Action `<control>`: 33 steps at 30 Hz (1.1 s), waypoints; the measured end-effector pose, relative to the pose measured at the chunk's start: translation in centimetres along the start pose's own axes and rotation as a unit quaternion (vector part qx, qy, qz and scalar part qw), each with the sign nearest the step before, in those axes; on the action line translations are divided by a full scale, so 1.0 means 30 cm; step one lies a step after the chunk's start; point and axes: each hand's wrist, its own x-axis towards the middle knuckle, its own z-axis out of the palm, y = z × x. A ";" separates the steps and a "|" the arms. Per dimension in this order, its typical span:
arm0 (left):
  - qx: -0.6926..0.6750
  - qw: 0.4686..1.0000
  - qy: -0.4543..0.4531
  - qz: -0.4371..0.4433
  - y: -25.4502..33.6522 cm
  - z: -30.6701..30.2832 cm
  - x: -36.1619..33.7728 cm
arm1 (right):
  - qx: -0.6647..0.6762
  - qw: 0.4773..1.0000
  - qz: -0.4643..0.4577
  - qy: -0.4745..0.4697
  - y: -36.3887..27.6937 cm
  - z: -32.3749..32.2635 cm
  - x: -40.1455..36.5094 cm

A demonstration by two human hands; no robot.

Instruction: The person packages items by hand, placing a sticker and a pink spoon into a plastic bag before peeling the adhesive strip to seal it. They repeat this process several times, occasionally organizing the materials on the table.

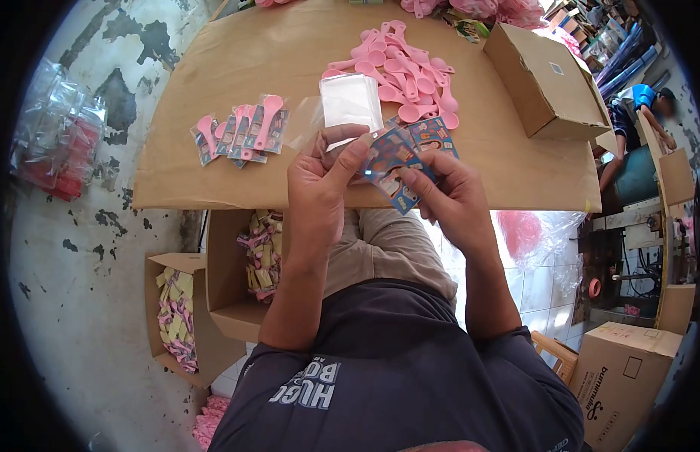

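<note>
A blue printed card (395, 167) is pinched between the thumb and fingers of my right hand (449, 192). My left hand (326, 166) is closed at the card's left edge, its thumb and forefinger on what looks like a clear plastic bag. More blue printed cards (433, 137) show just behind the right hand. A stack of clear bags (350, 102) lies beyond my fingers. Left of it, pink measuring spoons (268, 120) rest on several bagged cards. A heap of loose pink spoons (410, 71) lies behind the cards.
A cardboard box (546, 83) stands on the table (214, 68) at right. Below left, open boxes (177, 316) hold packed pink and yellow items. Clear bags (60, 128) hang on the left wall. Another person (640, 113) is at far right, above a bumimulia carton (621, 384).
</note>
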 end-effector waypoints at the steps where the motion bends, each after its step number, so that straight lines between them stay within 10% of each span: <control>1: 0.014 1.000 -0.012 0.005 -0.003 0.002 -0.003 | -0.037 0.999 0.008 -0.015 -0.007 0.001 0.002; 24: 0.047 0.994 -0.089 0.046 -0.035 0.120 -0.032 | 0.208 0.976 -0.056 0.009 0.081 0.049 0.023; 33: -0.218 0.963 -0.126 0.098 -0.005 0.118 -0.015 | 0.164 0.984 -0.022 0.058 0.049 0.102 -0.034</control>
